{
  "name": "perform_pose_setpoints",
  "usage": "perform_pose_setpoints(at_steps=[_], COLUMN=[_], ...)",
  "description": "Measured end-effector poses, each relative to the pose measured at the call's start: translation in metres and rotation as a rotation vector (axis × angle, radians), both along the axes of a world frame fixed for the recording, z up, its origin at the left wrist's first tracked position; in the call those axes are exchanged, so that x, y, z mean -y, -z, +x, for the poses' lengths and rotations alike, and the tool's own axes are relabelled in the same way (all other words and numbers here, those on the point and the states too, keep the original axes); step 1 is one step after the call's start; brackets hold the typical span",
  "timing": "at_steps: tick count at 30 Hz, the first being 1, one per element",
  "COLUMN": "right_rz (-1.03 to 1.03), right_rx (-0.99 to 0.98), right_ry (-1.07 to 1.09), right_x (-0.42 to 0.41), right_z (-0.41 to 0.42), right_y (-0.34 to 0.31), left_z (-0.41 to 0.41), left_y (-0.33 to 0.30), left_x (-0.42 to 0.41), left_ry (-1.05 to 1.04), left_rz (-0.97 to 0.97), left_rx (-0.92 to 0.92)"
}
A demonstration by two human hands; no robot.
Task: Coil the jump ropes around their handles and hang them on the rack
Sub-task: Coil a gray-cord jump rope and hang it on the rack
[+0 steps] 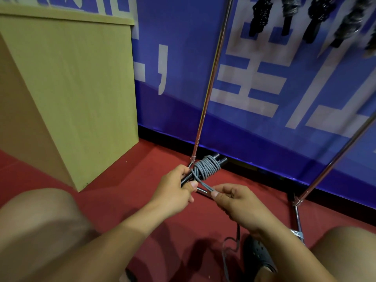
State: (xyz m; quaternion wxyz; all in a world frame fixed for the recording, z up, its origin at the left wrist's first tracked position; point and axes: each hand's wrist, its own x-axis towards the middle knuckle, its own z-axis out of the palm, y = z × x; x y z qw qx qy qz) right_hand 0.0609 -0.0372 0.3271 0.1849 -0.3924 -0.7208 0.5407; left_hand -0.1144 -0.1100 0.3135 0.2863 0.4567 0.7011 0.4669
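My left hand [176, 187] grips the near end of two black jump-rope handles [220, 160] held together, pointing away to the upper right. Several turns of grey rope [206, 166] are wound around their middle. My right hand [234, 199] pinches the free strand of that rope just below the coil, pulled taut. The loose remainder of the rope [231, 244] trails on the red floor under my right forearm. The metal rack [211, 78] stands ahead, and several coiled ropes [262, 11] hang from it at the top right.
A pale wooden cabinet [71, 88] stands at the left. A blue banner wall [264, 98] is close behind the rack. The rack's foot bars [298, 220] lie on the red carpet at right. My bare knees and a dark shoe [257, 254] frame the bottom.
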Motion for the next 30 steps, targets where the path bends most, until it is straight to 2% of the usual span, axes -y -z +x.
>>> perform_pose_setpoints(at_steps=[6,14,19,30], right_rz=[0.012,0.044,-0.094,-0.23], right_rx=[0.037,0.052,0.0,-0.185], right_ry=[-0.02,-0.036,0.021,0.179], right_x=[0.007,0.014,0.016,0.011], right_z=[-0.001,0.004,0.012,0.013], right_y=[-0.004,-0.01,-0.012,-0.016], left_z=[-0.003,-0.004,-0.009,-0.001], left_y=[0.009,0.011,0.011,0.009], left_x=[-0.003,-0.011,-0.013,-0.003], left_ry=[-0.044,-0.076,-0.103,0.062], left_rz=[-0.01,-0.017,-0.067,-0.267], left_rx=[-0.169,-0.217,-0.262,-0.543])
